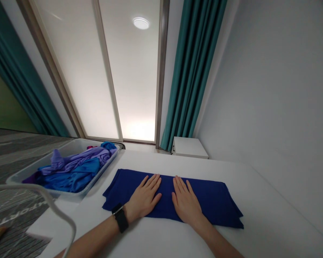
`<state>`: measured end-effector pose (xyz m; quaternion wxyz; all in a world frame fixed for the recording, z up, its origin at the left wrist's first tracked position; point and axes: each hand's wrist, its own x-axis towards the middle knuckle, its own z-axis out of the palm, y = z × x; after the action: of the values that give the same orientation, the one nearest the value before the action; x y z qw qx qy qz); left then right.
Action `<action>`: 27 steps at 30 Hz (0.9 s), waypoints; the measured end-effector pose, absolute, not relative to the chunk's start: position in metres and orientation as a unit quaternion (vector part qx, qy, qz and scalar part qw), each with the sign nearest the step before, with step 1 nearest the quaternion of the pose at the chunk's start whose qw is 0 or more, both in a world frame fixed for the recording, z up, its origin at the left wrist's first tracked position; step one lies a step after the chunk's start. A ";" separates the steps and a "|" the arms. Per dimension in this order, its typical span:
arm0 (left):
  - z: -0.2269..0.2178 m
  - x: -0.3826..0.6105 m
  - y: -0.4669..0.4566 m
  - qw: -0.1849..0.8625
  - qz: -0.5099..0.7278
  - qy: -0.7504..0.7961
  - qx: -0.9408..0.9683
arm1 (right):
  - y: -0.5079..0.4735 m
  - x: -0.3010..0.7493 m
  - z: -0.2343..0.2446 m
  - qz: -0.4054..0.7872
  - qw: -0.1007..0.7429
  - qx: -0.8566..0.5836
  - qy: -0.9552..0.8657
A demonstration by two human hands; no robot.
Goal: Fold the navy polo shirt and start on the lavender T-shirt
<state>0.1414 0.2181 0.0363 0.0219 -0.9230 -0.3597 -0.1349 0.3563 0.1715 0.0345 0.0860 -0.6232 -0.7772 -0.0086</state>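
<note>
A dark blue folded cloth (218,200) lies as a long band across the white table (258,229). My left hand (145,197) rests flat on its middle, fingers stretched out and holding nothing. A black watch sits on that wrist. My right hand (185,200) lies flat beside it on the same cloth, fingers spread, a small gap between the two hands.
A grey tray (29,172) with crumpled purple and blue clothes (75,166) stands at the table's left edge. A white cable (56,208) curves in the near left. A white box (190,147), teal curtains (191,71) and a frosted window stand behind; a wall closes the right.
</note>
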 end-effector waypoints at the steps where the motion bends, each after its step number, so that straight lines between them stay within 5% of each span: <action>1: 0.037 0.133 0.220 0.015 -0.130 -0.363 -0.923 | 0.171 0.356 0.036 -0.010 0.082 -0.624 -0.777; 27: 0.015 0.028 0.244 0.077 -0.112 -0.537 -0.833 | 0.173 0.357 0.030 -0.009 0.069 -0.629 -0.774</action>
<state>0.0277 0.2440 0.0151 0.0766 -0.8325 -0.5371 -0.1118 0.3569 0.1728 0.0298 0.0695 -0.6294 -0.7739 -0.0091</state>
